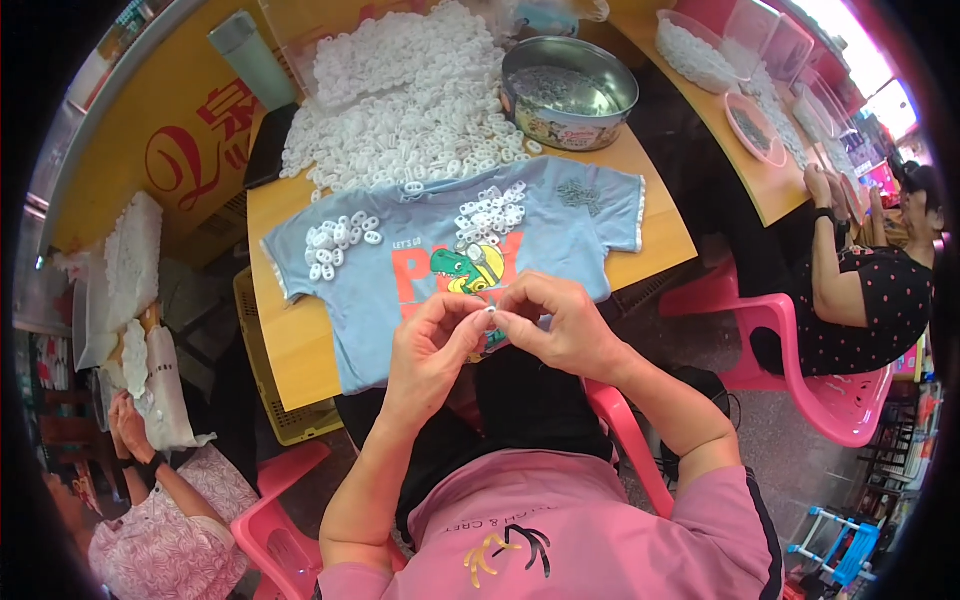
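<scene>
Centrally, left hand [432, 345] and right hand [560, 320] pinching one small white plastic piece [491, 313] — oval, glossy — over blue shirt [420, 260]

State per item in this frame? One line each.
left hand: pinching the small white part
right hand: pinching the same part
small white part: held between both hands
blue shirt: spread flat on the table, small piles of white pieces on it
round tin: lid off, small grey pieces inside
</scene>
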The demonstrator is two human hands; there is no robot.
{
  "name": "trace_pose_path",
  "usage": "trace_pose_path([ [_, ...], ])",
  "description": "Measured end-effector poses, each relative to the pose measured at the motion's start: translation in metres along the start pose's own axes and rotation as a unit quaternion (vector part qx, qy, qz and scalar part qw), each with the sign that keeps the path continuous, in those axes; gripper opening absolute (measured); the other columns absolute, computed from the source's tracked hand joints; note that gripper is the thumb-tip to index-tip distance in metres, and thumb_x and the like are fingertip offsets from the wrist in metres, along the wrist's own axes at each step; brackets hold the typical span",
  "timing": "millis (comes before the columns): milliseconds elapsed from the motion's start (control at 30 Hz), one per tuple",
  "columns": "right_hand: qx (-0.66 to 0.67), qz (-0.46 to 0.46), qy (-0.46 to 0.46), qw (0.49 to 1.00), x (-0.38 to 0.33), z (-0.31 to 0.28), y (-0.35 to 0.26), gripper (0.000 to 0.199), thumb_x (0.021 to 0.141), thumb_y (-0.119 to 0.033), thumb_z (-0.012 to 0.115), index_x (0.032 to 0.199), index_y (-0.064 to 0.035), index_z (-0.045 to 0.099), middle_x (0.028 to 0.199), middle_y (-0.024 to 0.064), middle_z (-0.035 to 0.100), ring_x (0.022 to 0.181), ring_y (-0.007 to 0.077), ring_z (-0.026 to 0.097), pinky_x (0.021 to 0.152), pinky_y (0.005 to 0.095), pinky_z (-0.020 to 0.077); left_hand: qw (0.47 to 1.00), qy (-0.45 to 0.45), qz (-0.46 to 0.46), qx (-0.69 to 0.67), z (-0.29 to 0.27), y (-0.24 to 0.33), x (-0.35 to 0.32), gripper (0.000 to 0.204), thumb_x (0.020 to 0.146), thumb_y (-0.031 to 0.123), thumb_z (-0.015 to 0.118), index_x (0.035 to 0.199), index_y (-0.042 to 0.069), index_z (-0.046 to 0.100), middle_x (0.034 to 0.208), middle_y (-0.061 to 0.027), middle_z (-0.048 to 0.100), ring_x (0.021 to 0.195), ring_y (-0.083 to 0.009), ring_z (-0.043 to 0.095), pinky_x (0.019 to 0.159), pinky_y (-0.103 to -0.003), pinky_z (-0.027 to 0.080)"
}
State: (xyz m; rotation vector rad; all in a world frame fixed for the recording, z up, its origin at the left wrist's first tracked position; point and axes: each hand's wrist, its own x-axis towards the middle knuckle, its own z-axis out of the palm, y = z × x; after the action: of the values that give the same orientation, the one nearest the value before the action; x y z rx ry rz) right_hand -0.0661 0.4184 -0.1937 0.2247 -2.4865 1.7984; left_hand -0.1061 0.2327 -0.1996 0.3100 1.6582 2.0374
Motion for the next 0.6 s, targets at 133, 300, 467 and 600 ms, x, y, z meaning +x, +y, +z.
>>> trace_pose_path([
  [133,0.012,0.017,-0.008,1.0,-0.011,-0.006,0.008,0.008,0.09,-0.007,0.065,0.091,0.0009,0.062,0.08,0.0039,0.06,0.071,0.0072,0.056,0.062,0.0239,0.0464,1.0,-0.021,-0.002,-0.022,0.004,-0.011,-0.003,0.013,0.093,0.009,0.063,0.103,0.001,0.059,0.087,-0.0026,0.064,0.076,-0.0073,0.06,0.069,-0.022,0.05],
  [300,-0.113,-0.01,0.113,0.987,0.005,-0.035,0.032,0.009,0.088,-0.006,0.067,0.091,0.0021,0.064,0.081,0.0041,0.06,0.067,0.01,0.055,0.061,0.0245,0.0444,0.999,0.021,0.02,-0.042,0.008,-0.021,0.0,0.011,0.095,0.009,0.06,0.102,0.001,0.058,0.094,-0.0066,0.067,0.079,-0.0084,0.061,0.073,-0.023,0.05],
  [467,-0.254,-0.064,0.093,0.96,0.022,-0.056,0.034,0.008,0.084,-0.004,0.068,0.09,0.0005,0.065,0.078,0.0082,0.059,0.063,0.0174,0.055,0.058,0.0291,0.0433,0.994,0.049,0.028,-0.088,-0.002,-0.024,0.004,0.012,0.095,0.009,0.061,0.102,0.0,0.058,0.095,-0.006,0.067,0.084,-0.0093,0.063,0.077,-0.024,0.051],
  [600,-0.29,-0.089,0.05,0.952,0.024,-0.054,0.034,0.008,0.083,-0.004,0.068,0.09,-0.0006,0.066,0.078,0.0107,0.059,0.064,0.0226,0.058,0.058,0.0325,0.0448,0.993,0.058,0.014,-0.101,-0.006,-0.023,0.0,0.013,0.095,0.01,0.061,0.102,0.0,0.058,0.095,-0.0058,0.066,0.083,-0.0094,0.063,0.077,-0.024,0.051],
])
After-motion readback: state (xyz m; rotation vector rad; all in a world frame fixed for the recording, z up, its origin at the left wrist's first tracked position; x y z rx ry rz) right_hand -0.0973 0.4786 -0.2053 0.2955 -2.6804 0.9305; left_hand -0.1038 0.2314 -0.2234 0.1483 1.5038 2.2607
